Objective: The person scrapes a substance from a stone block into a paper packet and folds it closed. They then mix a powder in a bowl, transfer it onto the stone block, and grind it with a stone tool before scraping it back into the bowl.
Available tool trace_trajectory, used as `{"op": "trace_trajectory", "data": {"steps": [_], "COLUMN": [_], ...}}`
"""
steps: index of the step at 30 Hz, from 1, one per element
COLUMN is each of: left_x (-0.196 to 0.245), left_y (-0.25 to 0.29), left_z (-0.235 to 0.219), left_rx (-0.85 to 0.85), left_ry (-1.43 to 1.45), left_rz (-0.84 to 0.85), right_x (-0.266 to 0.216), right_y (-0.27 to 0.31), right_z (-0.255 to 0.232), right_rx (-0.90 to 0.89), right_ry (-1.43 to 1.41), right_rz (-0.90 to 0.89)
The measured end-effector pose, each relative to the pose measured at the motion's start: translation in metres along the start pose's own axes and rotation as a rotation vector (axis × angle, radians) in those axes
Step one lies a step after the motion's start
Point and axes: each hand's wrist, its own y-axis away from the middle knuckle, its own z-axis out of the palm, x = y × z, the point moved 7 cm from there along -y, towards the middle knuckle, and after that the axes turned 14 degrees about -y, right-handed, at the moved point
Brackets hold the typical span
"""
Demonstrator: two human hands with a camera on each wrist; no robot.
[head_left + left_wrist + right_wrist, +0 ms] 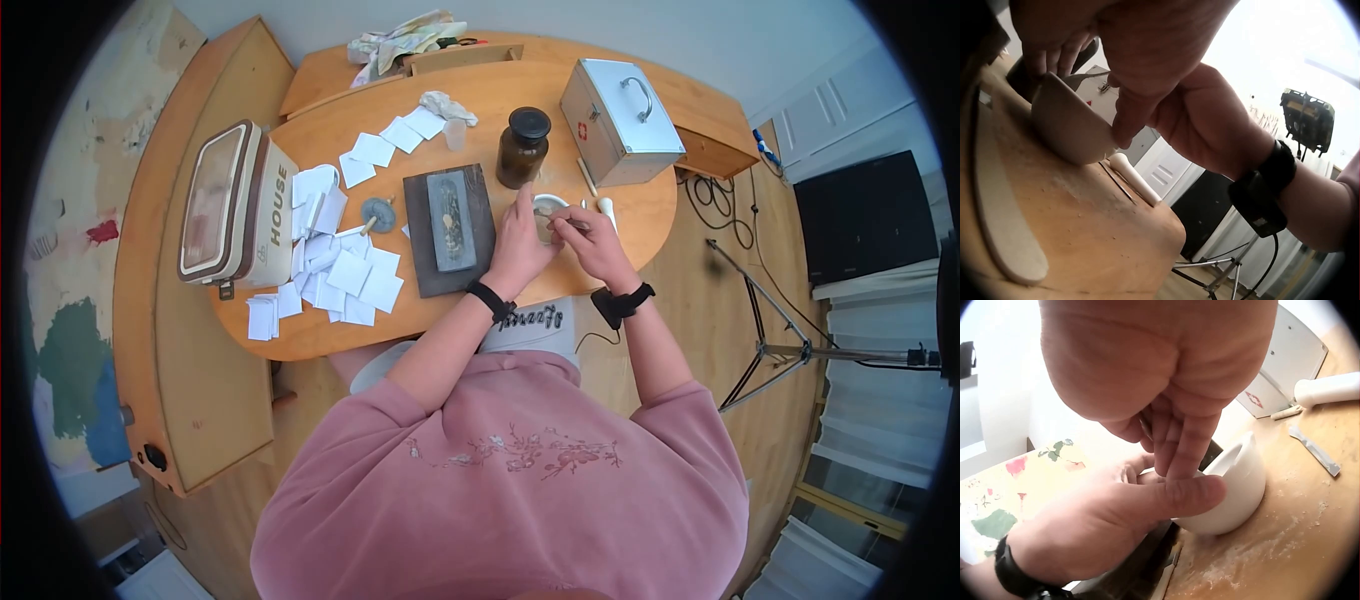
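Note:
A white lipped bowl [1244, 487], mortar-like in shape, stands on the wooden table in front of the person. My left hand [520, 250] grips it at the side, with the thumb along its rim in the right wrist view. Over the bowl, my right hand [598, 245] pinches a thin metal tool; its flat end [1085, 77] shows above the rim in the left wrist view, and the fingers hide the rest. Just right of the bowl lies a white pestle [606, 212]. A small pale spatula [1315, 452] lies near it.
Behind the bowl stand a brown bottle [523, 150] with a dark lid and a metal first-aid case [622, 120]. To the left, a grey stone slab [452, 222] lies on a dark board [416, 240]. White papers [350, 272] and a cream box [265, 215] are further left.

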Motion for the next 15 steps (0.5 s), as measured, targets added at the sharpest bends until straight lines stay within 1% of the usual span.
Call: {"op": "trace_trajectory", "data": {"steps": [1, 3, 5, 7, 8, 10, 13, 14, 15], "left_x": [0.001, 0.005, 0.003, 0.005, 0.004, 0.004, 0.004, 0.004, 0.004], "left_y": [0.001, 0.002, 0.002, 0.002, 0.002, 0.001, 0.001, 0.001, 0.002], "left_z": [-0.001, -0.004, -0.004, -0.006, -0.006, -0.005, -0.006, -0.006, -0.006], "left_rx": [0.004, 0.002, -0.044, -0.043, -0.04, -0.029, -0.031, -0.045, -0.047], "left_ry": [0.012, 0.025, 0.01, 0.007, 0.002, -0.007, -0.01, -0.004, -0.004], "left_rz": [0.008, 0.021, -0.007, 0.001, 0.007, 0.016, 0.017, 0.011, 0.01], "right_x": [-0.001, -0.002, -0.002, 0.001, 0.001, 0.003, 0.0, 0.0, 0.002], "right_y": [0.002, -0.002, -0.005, -0.008, -0.008, -0.007, -0.01, -0.01, -0.011], "right_z": [-0.001, -0.012, -0.018, -0.013, -0.017, -0.019, -0.025, -0.024, -0.024], "right_rx": [-0.002, 0.009, 0.019, -0.03, -0.029, -0.14, -0.183, -0.181, -0.127], "right_ry": [-0.065, -0.104, -0.14, -0.142, -0.143, -0.177, -0.149, -0.15, -0.272], "right_rz": [0.003, 0.014, 0.025, 0.1, 0.101, 0.192, 0.235, 0.237, 0.253]}}
